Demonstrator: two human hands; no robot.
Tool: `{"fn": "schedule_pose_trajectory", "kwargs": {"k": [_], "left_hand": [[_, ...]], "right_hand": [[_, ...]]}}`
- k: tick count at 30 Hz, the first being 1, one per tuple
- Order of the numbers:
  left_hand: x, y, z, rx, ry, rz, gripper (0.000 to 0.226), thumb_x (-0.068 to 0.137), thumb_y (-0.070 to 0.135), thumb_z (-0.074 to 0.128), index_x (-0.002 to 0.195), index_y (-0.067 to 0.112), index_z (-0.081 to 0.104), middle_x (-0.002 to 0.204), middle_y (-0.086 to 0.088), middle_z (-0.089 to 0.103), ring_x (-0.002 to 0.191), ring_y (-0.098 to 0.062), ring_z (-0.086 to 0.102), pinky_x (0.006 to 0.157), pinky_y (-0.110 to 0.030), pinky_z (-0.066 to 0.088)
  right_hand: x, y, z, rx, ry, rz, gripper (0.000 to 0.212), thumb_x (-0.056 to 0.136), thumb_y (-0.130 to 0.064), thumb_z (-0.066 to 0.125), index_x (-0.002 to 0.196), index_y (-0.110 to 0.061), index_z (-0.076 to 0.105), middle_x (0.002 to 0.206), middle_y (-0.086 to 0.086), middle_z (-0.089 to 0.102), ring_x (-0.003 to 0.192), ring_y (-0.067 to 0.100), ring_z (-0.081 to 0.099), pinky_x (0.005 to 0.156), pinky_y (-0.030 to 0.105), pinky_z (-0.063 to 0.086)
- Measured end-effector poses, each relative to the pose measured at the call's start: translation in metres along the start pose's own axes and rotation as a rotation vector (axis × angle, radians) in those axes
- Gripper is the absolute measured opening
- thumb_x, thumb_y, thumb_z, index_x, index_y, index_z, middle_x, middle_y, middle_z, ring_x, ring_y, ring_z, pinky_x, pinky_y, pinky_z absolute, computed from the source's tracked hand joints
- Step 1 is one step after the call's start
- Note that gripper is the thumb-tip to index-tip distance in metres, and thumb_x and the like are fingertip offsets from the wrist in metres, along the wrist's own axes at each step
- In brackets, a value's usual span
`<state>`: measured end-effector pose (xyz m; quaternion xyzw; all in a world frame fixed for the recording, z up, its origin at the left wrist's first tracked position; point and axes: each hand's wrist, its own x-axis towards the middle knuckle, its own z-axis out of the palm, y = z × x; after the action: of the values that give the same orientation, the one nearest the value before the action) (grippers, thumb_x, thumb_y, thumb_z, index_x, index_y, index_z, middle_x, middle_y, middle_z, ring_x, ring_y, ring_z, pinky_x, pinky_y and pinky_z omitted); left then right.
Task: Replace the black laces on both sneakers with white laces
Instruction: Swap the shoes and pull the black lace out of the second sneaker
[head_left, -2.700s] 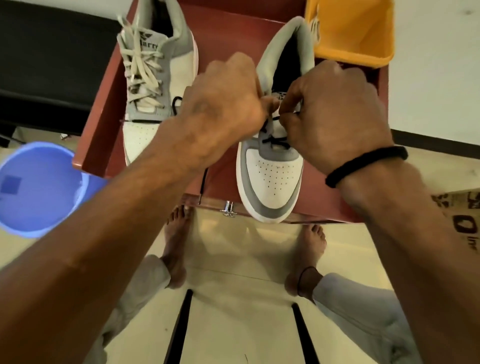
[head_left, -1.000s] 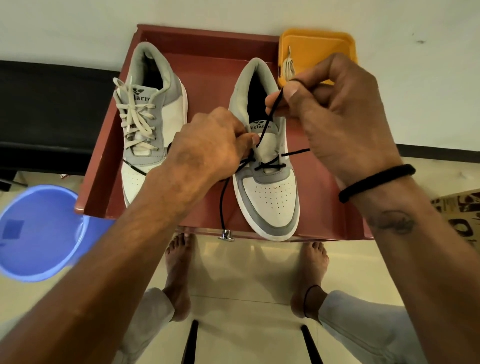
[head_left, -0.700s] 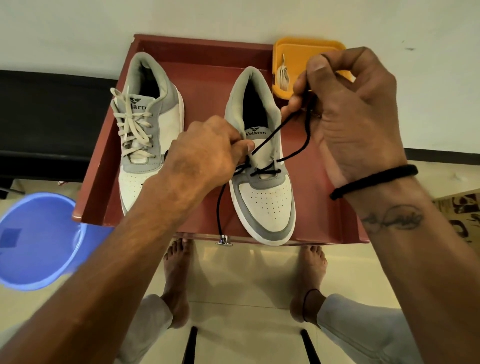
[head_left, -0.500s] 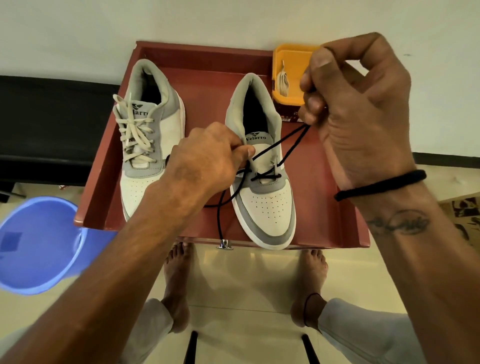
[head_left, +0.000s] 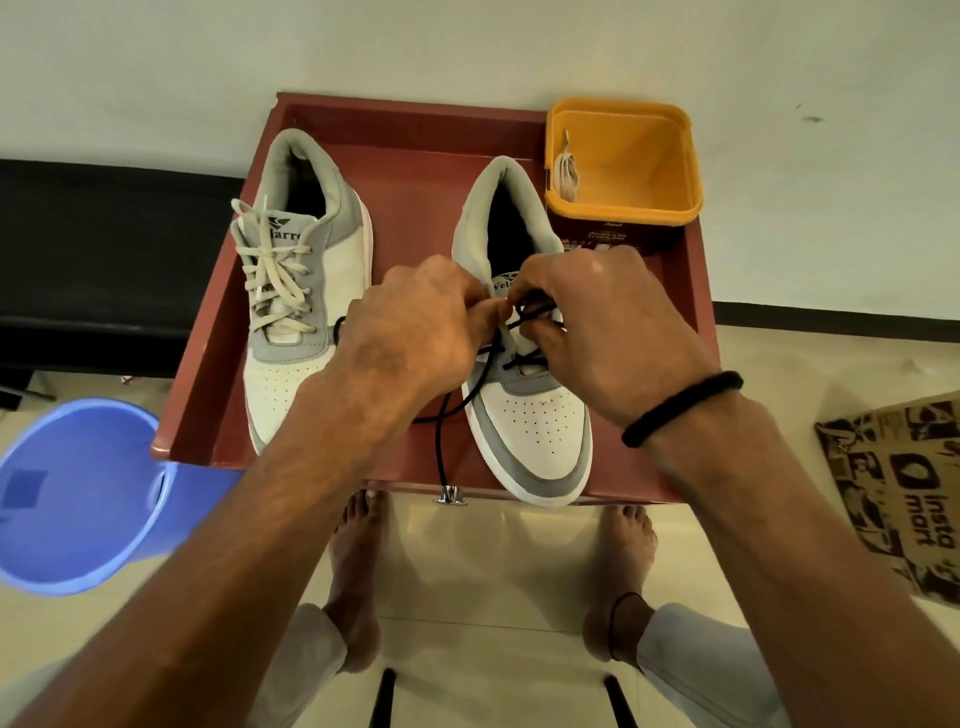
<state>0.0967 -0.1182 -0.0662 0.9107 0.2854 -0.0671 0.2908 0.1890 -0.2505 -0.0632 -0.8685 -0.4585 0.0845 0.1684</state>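
Red surface (head_left: 218, 364) against a pale wall: both hands meet over the right sneaker (head_left: 524, 405), left hand (head_left: 415, 332) and right hand (head_left: 597, 327) each pinching the black lace (head_left: 441, 441) at its eyelets. Left sneaker (head_left: 296, 301) wears white laces (head_left: 272, 270). Yellow tub (head_left: 649, 171), far right, holds another white lace (head_left: 566, 171).

two sneakers (head_left: 306, 291) (head_left: 524, 374), one orange tub (head_left: 634, 156), one blue bucket (head_left: 78, 493), one red tray (head_left: 415, 130), two hands (head_left: 415, 332) (head_left: 597, 327).

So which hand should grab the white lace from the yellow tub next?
Probably the right hand: the yellow tub with the white lace sits just beyond it, while the left hand is farther away.
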Motion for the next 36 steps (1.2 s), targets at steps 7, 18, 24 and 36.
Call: {"fn": "schedule_pose_trajectory", "kwargs": {"k": [7, 18, 24, 36], "left_hand": [[0.0, 0.001, 0.001, 0.001, -0.005, -0.028, 0.033, 0.099, 0.057, 0.054, 0.09, 0.031, 0.072, 0.091, -0.002, 0.073, 0.084, -0.03, 0.07, 0.081, -0.049, 0.059], [-0.006, 0.008, -0.005, -0.007, -0.035, -0.048, 0.037, 0.101, 0.055, 0.052, 0.084, 0.025, 0.066, 0.08, -0.008, 0.069, 0.061, -0.033, 0.065, 0.077, -0.05, 0.06], [-0.007, 0.01, -0.004, 0.0, -0.031, -0.062, 0.037, 0.101, 0.056, 0.05, 0.088, 0.025, 0.067, 0.073, -0.007, 0.065, 0.062, -0.032, 0.066, 0.079, -0.05, 0.06], [-0.005, 0.009, -0.001, 0.014, -0.025, -0.046, 0.04, 0.102, 0.055, 0.05, 0.071, 0.029, 0.056, 0.068, -0.003, 0.06, 0.053, -0.025, 0.059, 0.079, -0.052, 0.059]], "right_hand": [[-0.001, -0.006, -0.005, 0.136, 0.138, 0.099, 0.026, 0.091, -0.007, 0.072, 0.113, -0.022, 0.077, 0.107, 0.001, 0.075, 0.098, 0.017, 0.07, 0.089, 0.031, 0.057], [0.004, 0.0, -0.017, 1.176, 0.41, 0.33, 0.015, 0.092, 0.006, 0.067, 0.098, -0.006, 0.074, 0.09, 0.012, 0.077, 0.084, 0.019, 0.078, 0.071, 0.026, 0.059], [0.008, 0.0, -0.034, 1.706, 0.523, 0.438, 0.031, 0.091, 0.018, 0.054, 0.114, 0.002, 0.066, 0.074, 0.015, 0.062, 0.065, 0.025, 0.062, 0.068, 0.04, 0.058], [0.003, 0.013, -0.047, 1.425, 0.615, 0.286, 0.024, 0.09, 0.01, 0.059, 0.108, -0.002, 0.07, 0.083, 0.016, 0.066, 0.06, 0.019, 0.05, 0.052, 0.027, 0.042]]}}
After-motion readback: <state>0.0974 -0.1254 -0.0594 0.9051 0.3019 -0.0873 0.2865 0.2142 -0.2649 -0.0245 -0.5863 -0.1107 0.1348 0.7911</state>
